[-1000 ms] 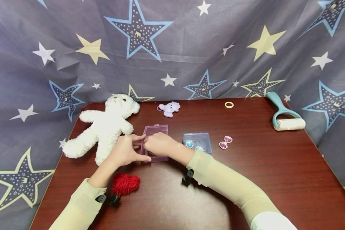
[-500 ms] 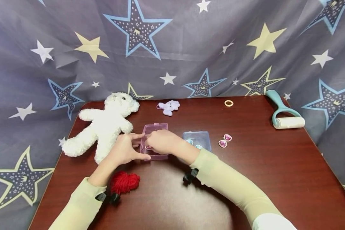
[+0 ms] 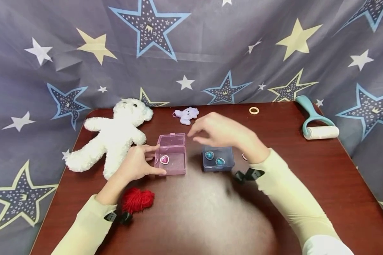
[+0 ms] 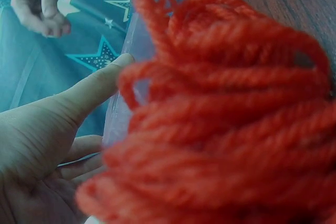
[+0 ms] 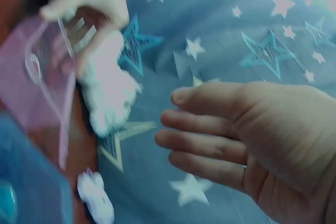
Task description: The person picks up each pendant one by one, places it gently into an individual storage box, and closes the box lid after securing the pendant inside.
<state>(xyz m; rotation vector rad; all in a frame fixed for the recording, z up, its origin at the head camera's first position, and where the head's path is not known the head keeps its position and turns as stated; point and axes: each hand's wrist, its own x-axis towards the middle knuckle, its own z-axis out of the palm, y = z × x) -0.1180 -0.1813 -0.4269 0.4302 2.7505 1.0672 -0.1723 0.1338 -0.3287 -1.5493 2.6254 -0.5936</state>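
Note:
My left hand (image 3: pixel 135 164) grips the left end of a clear pink box (image 3: pixel 177 170), thumb at the front wall and fingers behind. The box's lid (image 3: pixel 172 140) is raised at the back. Inside lies a pink heart-shaped gem (image 3: pixel 164 159) with a beaded edge. My right hand (image 3: pixel 215 130) hovers above and behind a clear blue box (image 3: pixel 218 169), holding nothing; its fingers (image 5: pixel 205 145) stretch out in the right wrist view. Two blue gems (image 3: pixel 220 161) sit in the blue box. Another pink gem (image 3: pixel 244 157) is mostly hidden by my right forearm.
A white plush bear (image 3: pixel 116 136) lies at the left, with red yarn (image 3: pixel 138 200) by my left wrist. At the back are a small lilac plush toy (image 3: pixel 186 115) and a yellow ring (image 3: pixel 254 111). A lint roller (image 3: pixel 320 132) lies at the far right.
My right hand has come out of the pink box and moved right and up, uncovering the pink gem inside. The left hand keeps its hold on the box.

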